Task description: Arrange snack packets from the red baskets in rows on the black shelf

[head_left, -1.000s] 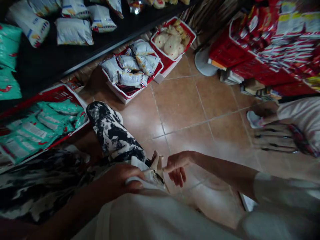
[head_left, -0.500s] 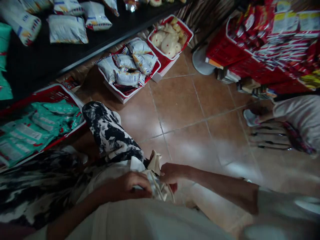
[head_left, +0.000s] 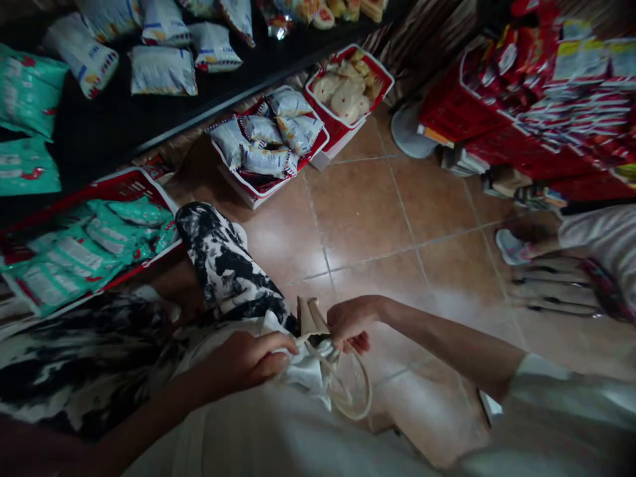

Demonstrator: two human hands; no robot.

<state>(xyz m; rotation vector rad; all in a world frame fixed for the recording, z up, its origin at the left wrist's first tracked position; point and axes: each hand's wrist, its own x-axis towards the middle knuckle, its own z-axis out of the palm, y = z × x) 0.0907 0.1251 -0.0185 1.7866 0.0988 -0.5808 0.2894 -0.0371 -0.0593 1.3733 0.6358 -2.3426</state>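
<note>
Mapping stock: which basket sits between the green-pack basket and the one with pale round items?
The basket of white packs; the head view shows it.

Dark shelf [head_left: 99, 126]: upper left, bearing white packets [head_left: 163, 70] and green packets [head_left: 30, 165].
Left basket [head_left: 119, 187]: red, pale-rimmed, filled with more green packets.
Middle basket [head_left: 309, 151]: upper centre, red, heaped with white packets.
Far basket [head_left: 336, 133]: just beside it, red, holding pale items too dim to name.
Red crates [head_left: 454, 91]: upper right, under piled red packets [head_left: 507, 54].
Tiled floor [head_left: 355, 205]: brown, mid-frame.
Another person: right edge, light trousers [head_left: 603, 232], pale shoe [head_left: 511, 248].
</note>
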